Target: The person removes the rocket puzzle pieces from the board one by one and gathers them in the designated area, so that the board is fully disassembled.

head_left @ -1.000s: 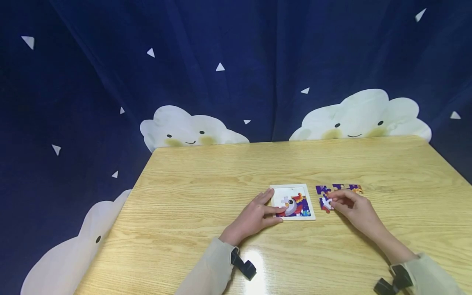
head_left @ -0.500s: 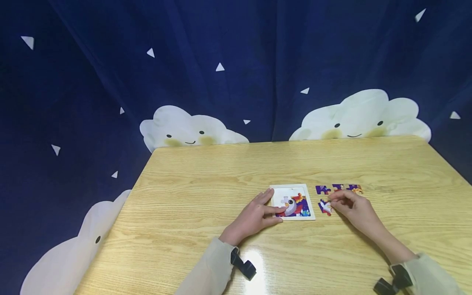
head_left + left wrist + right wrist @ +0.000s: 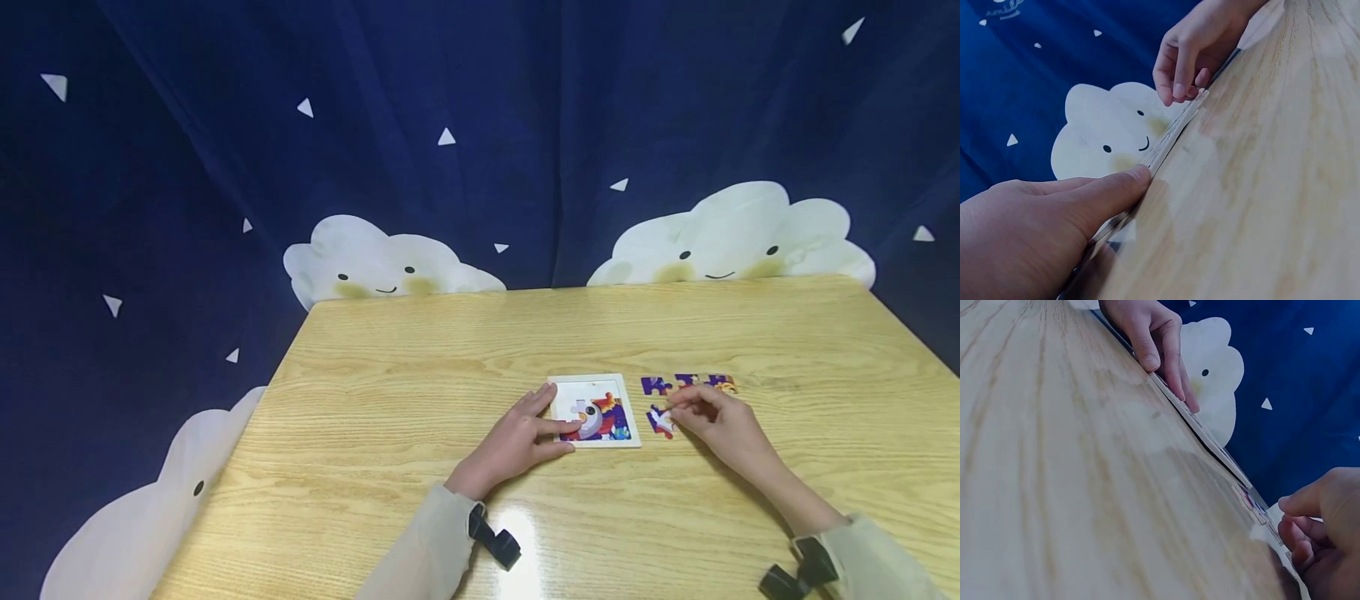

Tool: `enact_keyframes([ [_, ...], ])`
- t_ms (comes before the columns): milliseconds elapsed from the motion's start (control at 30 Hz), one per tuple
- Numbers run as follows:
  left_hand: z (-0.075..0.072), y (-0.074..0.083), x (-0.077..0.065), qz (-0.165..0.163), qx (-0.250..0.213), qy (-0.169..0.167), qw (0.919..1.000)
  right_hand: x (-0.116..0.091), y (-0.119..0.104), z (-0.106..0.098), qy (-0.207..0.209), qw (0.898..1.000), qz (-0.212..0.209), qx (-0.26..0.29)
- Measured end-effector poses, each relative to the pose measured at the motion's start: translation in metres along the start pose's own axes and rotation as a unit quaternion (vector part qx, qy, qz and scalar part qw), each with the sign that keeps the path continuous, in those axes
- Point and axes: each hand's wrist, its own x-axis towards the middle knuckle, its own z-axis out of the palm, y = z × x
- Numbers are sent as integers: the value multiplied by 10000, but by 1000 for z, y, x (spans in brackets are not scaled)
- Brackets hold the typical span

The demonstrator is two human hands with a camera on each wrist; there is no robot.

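A small white-framed puzzle tray (image 3: 633, 429) lies on the table, partly filled with a picture of a round grey-white character in purple and red. My left hand (image 3: 517, 433) rests on its left side, fingers extended over the frame and the lower-left pieces. To the tray's right, my right hand (image 3: 723, 429) pinches with thumb and forefinger at the edge of a purple, white and red puzzle piece (image 3: 659, 422). The fingertips hide that piece's right end. In the left wrist view the left thumb (image 3: 1116, 187) lies along the tray's edge.
Several loose purple and orange puzzle pieces (image 3: 686, 381) lie in a row just beyond the right hand. The wooden table (image 3: 405, 358) reaches back to a dark blue curtain (image 3: 465, 192) with printed clouds and triangles.
The puzzle piece at the right hand has turned and shifted slightly toward me, away from the row behind it. Both hands stay nearly where they were.
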Motion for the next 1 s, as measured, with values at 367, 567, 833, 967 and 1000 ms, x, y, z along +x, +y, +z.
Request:
enact_keyframes([
  [367,1,0,0,-1,43,-13,10000,5,-10,7,-99,9997,-157,136],
  [567,1,-1,1,68,91,11,9999,10,-15,17,-78,9992,-333,184],
  [833,0,-1,1,94,142,11,9999,22,-23,34,-179,9956,-895,234],
  [967,0,-1,1,102,131,1,9999,28,-30,40,-441,9933,-1050,171],
  [1000,0,-1,1,106,136,3,9999,29,-31,41,-529,9928,-1065,151],
])
